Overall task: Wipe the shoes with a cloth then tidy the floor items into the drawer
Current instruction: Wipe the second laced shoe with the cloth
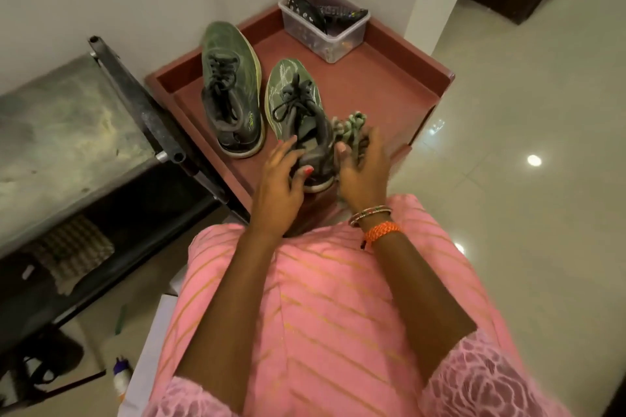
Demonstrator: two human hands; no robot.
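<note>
Two green sneakers with dark laces rest on a reddish-brown cabinet top (389, 85). The left sneaker (232, 85) lies untouched. My left hand (283, 176) grips the heel of the right sneaker (296, 105), fingers curled around its back. My right hand (364, 169) holds a crumpled green-and-white cloth (350, 129) against that sneaker's right side near the heel. The cloth is partly hidden by my fingers.
A clear plastic box (325, 24) with small dark items stands at the cabinet's far corner by the wall. A metal-framed table (67, 145) stands on the left. A white bottle (122, 377) and dark items lie on the glossy tiled floor (525, 145).
</note>
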